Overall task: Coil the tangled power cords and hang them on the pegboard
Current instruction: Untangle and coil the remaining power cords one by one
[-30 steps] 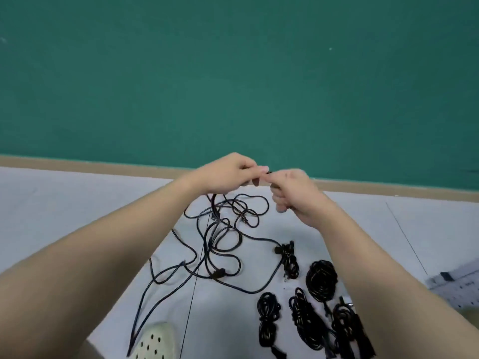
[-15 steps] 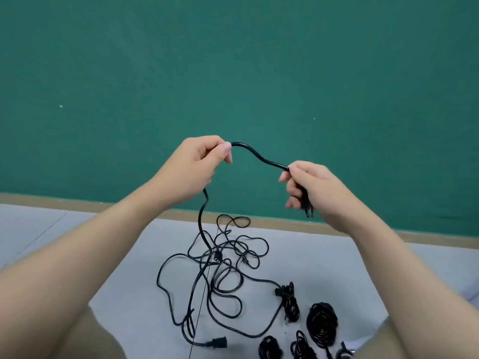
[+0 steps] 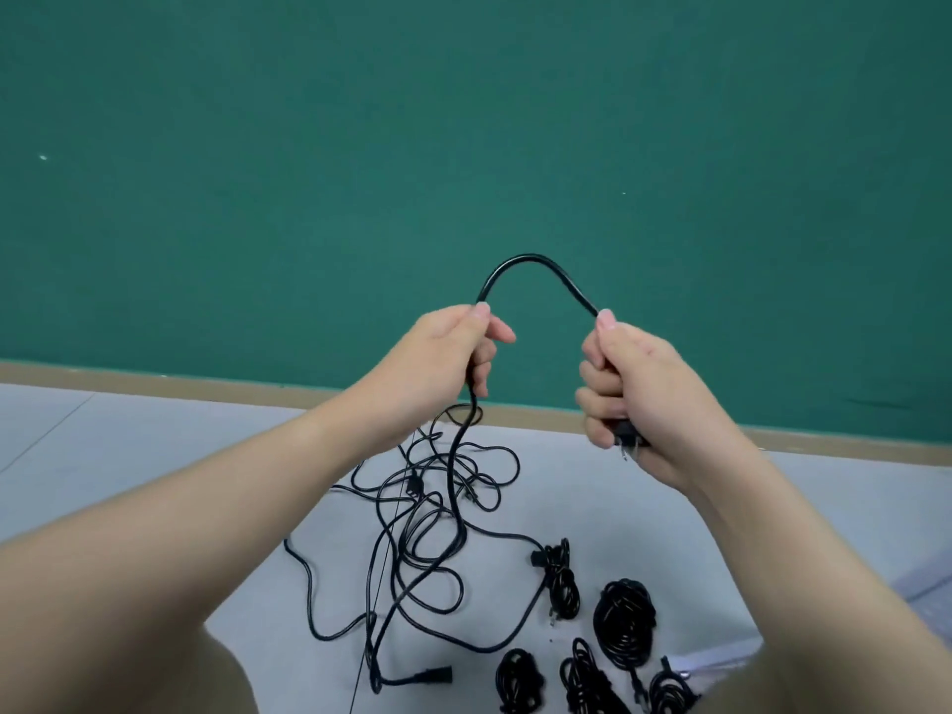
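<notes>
A black power cord (image 3: pixel 536 265) arches in the air between my two hands. My left hand (image 3: pixel 438 363) pinches it on the left; from there it drops to the floor. My right hand (image 3: pixel 633 389) is closed around its plug end, with the prongs poking out below the fist. On the grey floor beneath lies a loose tangle of black cords (image 3: pixel 432 523), with a free connector (image 3: pixel 432 675) at the front. No pegboard is clearly visible.
Several coiled black cord bundles (image 3: pixel 623 623) lie on the floor at the lower right, one more (image 3: pixel 559 579) by the tangle. A green wall (image 3: pixel 463 146) with a tan skirting (image 3: pixel 154 383) stands behind. A pale object shows at the right edge (image 3: pixel 927 590).
Both hands have lifted the cord from near the floor tangle to chest height. The stretch between them has bowed into a taller arch, and the hands have come closer together since half a second ago.
</notes>
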`<control>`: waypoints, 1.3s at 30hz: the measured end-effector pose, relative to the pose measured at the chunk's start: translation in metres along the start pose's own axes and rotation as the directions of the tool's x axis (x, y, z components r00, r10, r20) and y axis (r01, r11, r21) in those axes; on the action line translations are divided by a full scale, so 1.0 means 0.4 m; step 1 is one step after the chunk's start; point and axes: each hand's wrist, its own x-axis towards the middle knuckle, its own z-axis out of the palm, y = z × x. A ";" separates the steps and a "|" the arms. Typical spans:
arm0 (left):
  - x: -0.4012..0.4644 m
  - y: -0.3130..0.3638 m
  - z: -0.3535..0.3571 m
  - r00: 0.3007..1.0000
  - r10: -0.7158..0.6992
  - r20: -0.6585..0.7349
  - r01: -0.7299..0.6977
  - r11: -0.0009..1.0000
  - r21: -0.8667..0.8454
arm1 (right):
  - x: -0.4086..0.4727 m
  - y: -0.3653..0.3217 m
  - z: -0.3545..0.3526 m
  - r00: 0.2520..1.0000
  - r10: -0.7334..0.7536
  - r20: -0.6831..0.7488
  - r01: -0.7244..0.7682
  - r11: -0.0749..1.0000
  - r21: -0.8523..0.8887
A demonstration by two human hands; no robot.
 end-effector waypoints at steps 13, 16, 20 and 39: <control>0.037 -0.070 0.058 0.849 -0.292 0.441 0.308 0.951 0.035 | 0.104 0.091 0.021 0.997 0.077 0.010 -0.074 0.985 -0.155; 0.047 -0.086 0.047 0.829 -0.317 0.462 0.301 0.947 0.110 | 0.114 0.099 0.044 0.984 0.137 0.115 -0.110 0.971 -0.213; 0.052 -0.093 0.032 0.822 -0.305 0.480 0.258 0.952 0.164 | 0.134 0.104 0.031 0.961 0.207 0.185 -0.197 0.978 -0.070; 0.087 -0.073 -0.106 0.905 0.011 0.424 -0.297 0.729 0.616 | 0.170 0.137 -0.116 0.935 0.333 -0.122 -0.149 0.681 0.717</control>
